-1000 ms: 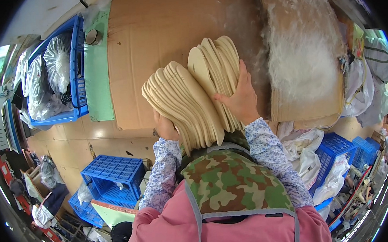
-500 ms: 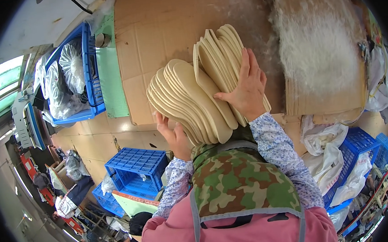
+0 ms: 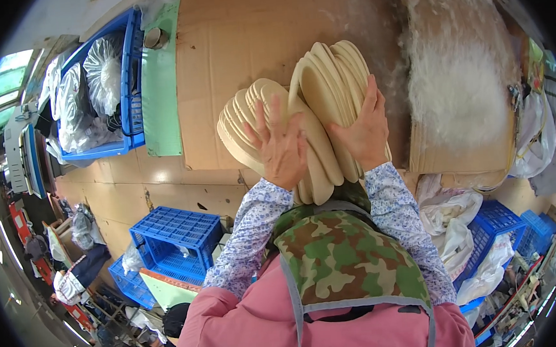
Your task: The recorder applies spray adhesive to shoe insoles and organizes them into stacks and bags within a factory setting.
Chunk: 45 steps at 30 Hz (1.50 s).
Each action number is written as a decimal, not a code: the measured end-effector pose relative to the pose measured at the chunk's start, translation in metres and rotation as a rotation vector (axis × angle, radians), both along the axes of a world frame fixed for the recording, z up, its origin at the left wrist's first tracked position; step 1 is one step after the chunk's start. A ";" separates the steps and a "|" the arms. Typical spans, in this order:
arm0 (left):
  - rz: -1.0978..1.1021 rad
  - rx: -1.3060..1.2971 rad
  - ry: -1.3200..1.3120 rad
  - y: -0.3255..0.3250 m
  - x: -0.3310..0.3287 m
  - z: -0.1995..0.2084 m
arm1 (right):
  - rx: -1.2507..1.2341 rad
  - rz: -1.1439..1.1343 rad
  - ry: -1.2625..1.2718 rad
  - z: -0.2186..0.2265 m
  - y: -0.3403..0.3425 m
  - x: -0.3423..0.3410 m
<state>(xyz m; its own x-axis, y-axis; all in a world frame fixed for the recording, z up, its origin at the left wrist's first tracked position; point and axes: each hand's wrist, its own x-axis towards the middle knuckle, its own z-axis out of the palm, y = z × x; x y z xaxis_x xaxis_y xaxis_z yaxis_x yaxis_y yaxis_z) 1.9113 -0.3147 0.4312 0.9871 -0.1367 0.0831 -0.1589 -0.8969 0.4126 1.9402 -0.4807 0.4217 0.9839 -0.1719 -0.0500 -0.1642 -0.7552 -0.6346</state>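
Observation:
Two fanned stacks of cream shoe insoles lie side by side against my apron, on a cardboard sheet (image 3: 218,55). My left hand (image 3: 281,149) is over the left stack (image 3: 239,128), its fingers spread and slightly blurred; whether it touches the insoles I cannot tell. It hides the middle of that stack. My right hand (image 3: 367,135) grips the outer edge of the right stack (image 3: 326,83), thumb across the front and fingers along the right side. The rounded ends of both stacks point away from me.
At the far left stands a blue crate (image 3: 131,87) of clear plastic bags beside a green board (image 3: 162,98). White fluff (image 3: 458,77) covers cardboard on the right. Another blue crate (image 3: 176,238) sits at lower left. White bags (image 3: 455,219) lie by a blue basket (image 3: 494,223) at right.
My left hand has moved from the left stack's outer side up and right, over its front. The right stack's insoles are fanned differently, while my right hand stays at their edge.

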 end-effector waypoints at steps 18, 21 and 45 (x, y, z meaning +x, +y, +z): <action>0.113 -0.179 -0.038 0.026 -0.001 -0.023 | 1.631 0.025 0.753 -0.014 -0.010 0.011; 0.110 -0.173 -0.014 0.030 -0.003 -0.017 | 1.643 -0.009 0.836 -0.040 -0.008 0.010; 0.865 -1.241 0.348 0.097 -0.069 -0.068 | 1.146 -0.136 0.636 -0.019 -0.009 -0.005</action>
